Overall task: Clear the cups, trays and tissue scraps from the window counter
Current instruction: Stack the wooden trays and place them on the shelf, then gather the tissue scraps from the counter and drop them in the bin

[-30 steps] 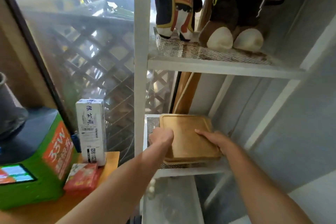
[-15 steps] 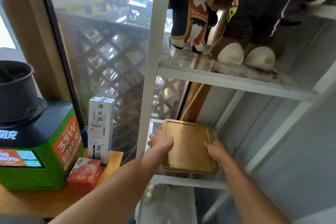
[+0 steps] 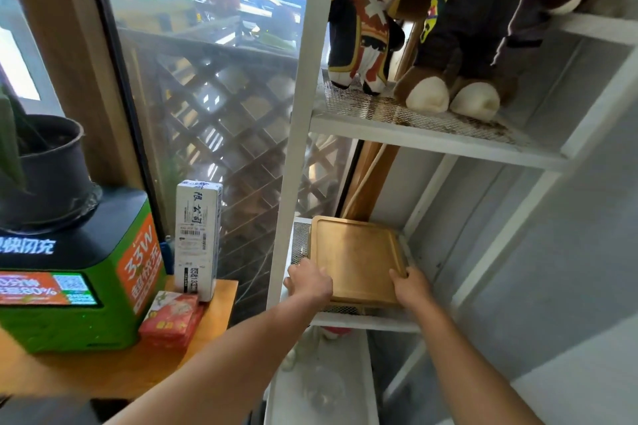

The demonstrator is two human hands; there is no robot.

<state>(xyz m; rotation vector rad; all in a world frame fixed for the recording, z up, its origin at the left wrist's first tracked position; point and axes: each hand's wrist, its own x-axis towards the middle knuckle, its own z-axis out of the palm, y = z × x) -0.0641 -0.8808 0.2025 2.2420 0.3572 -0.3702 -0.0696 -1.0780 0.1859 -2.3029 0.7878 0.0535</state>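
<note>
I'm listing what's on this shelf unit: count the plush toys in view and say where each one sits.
2. A costumed doll stands at the left of the upper mesh shelf; a brown plush in a black jacket sits just right of it. Others may be hidden lower down.

Both arms stretched forward, left hand (image 3: pixel 309 281) and right hand (image 3: pixel 411 286) gripping near corners of the tray (image 3: pixel 359 259)
</note>
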